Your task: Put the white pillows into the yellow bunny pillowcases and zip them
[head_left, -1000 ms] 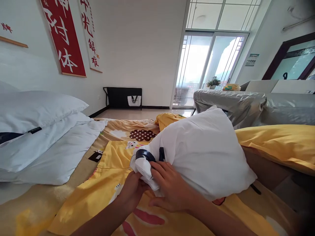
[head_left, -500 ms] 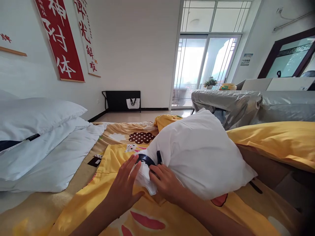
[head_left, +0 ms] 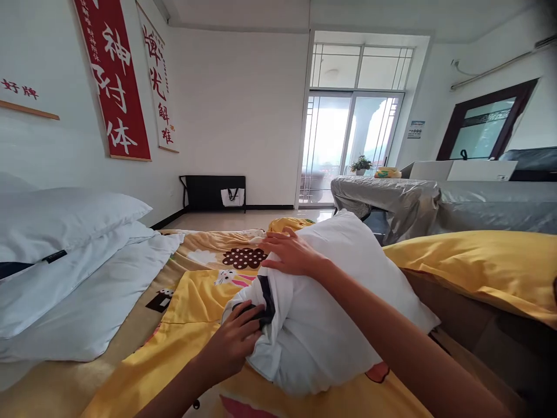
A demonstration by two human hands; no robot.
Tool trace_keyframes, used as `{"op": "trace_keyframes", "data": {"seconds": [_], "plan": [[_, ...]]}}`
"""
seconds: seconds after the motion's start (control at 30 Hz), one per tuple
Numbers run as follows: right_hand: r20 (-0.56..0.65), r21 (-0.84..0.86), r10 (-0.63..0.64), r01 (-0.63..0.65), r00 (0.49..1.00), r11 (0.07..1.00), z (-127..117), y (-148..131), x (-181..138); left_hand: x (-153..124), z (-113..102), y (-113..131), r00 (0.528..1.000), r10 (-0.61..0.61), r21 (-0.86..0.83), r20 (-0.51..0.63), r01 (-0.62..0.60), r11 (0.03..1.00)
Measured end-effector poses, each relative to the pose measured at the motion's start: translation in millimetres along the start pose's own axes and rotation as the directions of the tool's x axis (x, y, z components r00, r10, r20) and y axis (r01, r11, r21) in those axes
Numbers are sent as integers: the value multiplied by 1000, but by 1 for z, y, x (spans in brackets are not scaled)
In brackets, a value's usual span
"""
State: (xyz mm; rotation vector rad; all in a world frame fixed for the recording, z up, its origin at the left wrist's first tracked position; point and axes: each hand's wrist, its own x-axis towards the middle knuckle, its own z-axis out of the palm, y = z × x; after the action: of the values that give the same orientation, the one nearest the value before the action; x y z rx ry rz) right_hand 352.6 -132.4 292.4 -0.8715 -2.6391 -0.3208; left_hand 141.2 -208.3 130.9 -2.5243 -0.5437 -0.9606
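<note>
1. Head view: compared with half a second ago, the right hand [head_left: 292, 253] has left the near corner of the white pillow [head_left: 343, 302] for its far edge, where it lies palm down. The left hand [head_left: 235, 339], then lifted with fingers raised, is now on the dark band [head_left: 267, 303].
2. The pillow's left end now looks rounder and bunched, and more of the band shows. I judge the handling has spread from 1 corner to the whole of that end.
3. Right grip: fingers spread on the fabric, not closed around anything. Left grip: fingers bent over the band; I cannot tell whether they pinch it.
4. The handled pillow lies at the middle of the bed, partly on a yellow printed cloth [head_left: 191, 313], with the patterned sheet [head_left: 124, 342] showing beside that.
5. Count: 2 hands, 1 pillow under them, and at least 2 more white pillows [head_left: 73, 220] stacked at the left, where overlap hides the exact total.
6. Beyond: 3 wall scrolls [head_left: 115, 84], 1 black-and-white bag [head_left: 232, 197], 1 potted plant [head_left: 361, 165], and 1 yellow bundle [head_left: 478, 258] at the right.
</note>
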Motion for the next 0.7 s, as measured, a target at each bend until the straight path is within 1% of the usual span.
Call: {"op": "trace_keyframes", "data": {"seconds": [0.07,0.1,0.13,0.17,0.23,0.27,0.3,0.33,0.37,0.4,0.47,0.53,0.57,0.63,0.7], "plan": [[53,-124,32,-25,998,992,15,1,-3,-10,-1,-4,999,-40,-37,-7,40,999],[60,-146,52,-43,997,988,24,0,-11,-16,0,-8,995,-97,-79,-16,95,992],[46,-151,63,-55,997,987,32,-3,-23,-21,1,-12,983,-180,-135,-23,176,975],[16,-148,63,-60,998,987,40,-6,-37,-26,2,-16,960,-279,-198,-25,269,943],[-43,-144,53,-59,998,988,56,-17,-69,-33,7,-20,883,-470,-311,-12,443,841],[-57,-147,53,-61,997,987,63,-24,-84,-33,9,-21,844,-536,-349,-6,500,792],[-60,-155,55,-64,997,986,71,-31,-98,-32,10,-20,816,-578,-371,-6,535,759],[-56,-165,57,-66,997,984,80,-39,-111,-30,11,-19,798,-602,-380,-10,554,741],[-47,-176,58,-65,997,982,89,-46,-121,-25,11,-17,790,-613,-381,-18,561,735],[-41,-187,60,-67,997,980,100,-53,-129,-19,11,-15,792,-610,-372,-32,557,743],[-63,-214,90,-102,994,971,123,-62,-139,-5,10,-11,823,-560,-327,-99,504,799],[-130,-248,146,-175,981,953,145,-63,-141,10,10,-7,860,-467,-252,-207,414,875],[-177,-265,175,-218,968,939,152,-60,-140,17,9,-6,869,-420,-216,-261,372,903],[-274,-279,223,-300,935,912,155,-49,-134,31,6,-5,864,-369,-173,-342,327,929],[-353,-251,272,-371,895,894,138,-33,-127,45,-2,-6,842,-360,-155,-403,324,933]]}}
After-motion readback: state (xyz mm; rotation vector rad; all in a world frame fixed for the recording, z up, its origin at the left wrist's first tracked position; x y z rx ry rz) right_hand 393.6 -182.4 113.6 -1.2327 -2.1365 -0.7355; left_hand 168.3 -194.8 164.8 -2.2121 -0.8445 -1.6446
